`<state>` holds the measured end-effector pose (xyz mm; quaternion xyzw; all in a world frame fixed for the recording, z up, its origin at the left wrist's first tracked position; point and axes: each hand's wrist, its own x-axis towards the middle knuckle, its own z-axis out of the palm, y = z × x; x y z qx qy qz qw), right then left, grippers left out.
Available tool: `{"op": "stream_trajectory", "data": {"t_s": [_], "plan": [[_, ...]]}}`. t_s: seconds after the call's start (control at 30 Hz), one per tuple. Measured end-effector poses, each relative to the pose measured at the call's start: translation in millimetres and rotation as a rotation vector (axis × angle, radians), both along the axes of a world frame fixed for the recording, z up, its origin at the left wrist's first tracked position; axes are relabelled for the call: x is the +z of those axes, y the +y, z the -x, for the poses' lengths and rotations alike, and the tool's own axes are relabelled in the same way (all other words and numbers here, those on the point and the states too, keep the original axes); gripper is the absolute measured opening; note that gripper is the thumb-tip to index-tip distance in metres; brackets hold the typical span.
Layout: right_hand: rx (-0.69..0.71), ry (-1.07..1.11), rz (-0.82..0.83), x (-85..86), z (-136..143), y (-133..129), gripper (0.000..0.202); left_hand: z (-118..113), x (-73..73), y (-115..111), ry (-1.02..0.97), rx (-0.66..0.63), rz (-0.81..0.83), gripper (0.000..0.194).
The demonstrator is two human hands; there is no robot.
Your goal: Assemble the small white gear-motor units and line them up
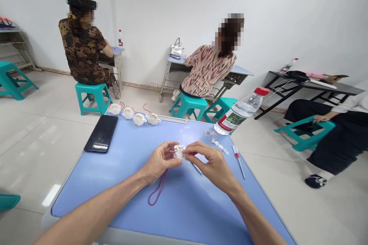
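Above the middle of the blue desk (120, 183), my left hand (161, 160) is closed round a small white plastic piece (179, 151) with a red cord (156, 195) hanging from it in a loop. The thumb and fingers of my right hand (209, 160) pinch at the right side of the same piece. My fingers partly cover it, so its details are hard to make out. Beneath my right hand shows part of a thin, light-coloured rod (197, 169). Several similar white pieces with cords, such as this one (139, 119), sit along the far left edge.
A black phone (101, 134) lies at the left. On the right are a water bottle (234, 116), small clear discs (220, 145), a shallow clear dish (211, 134) and a red-handled screwdriver (237, 155). People sit on green stools (93, 93) beyond the desk.
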<state>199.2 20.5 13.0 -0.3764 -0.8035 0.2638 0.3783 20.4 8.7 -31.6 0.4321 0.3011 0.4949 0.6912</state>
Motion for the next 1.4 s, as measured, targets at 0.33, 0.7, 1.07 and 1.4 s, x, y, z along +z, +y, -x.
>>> {"op": "stream_trajectory", "data": {"t_s": [0.33, 0.7, 1.07, 1.4], "plan": [[-0.016, 0.033, 0.080, 3.9, -1.4, 1.2, 0.010, -0.6, 1.2, 2.8, 0.015, -0.012, -0.007, 0.051], [-0.053, 0.161, 0.317, 1.2, -7.0, 5.5, 0.014, -2.6, 1.8, 5.4, 0.013, -0.015, -0.002, 0.050], [-0.072, 0.186, 0.366, -2.1, -3.5, 6.2, 0.016, -2.5, 3.9, 4.7, 0.035, -0.009, -0.006, 0.047], [-0.075, 0.220, 0.426, -4.3, -2.2, 7.0, 0.020, -2.7, 2.5, 4.9, 0.040, -0.015, -0.006, 0.049]]}}
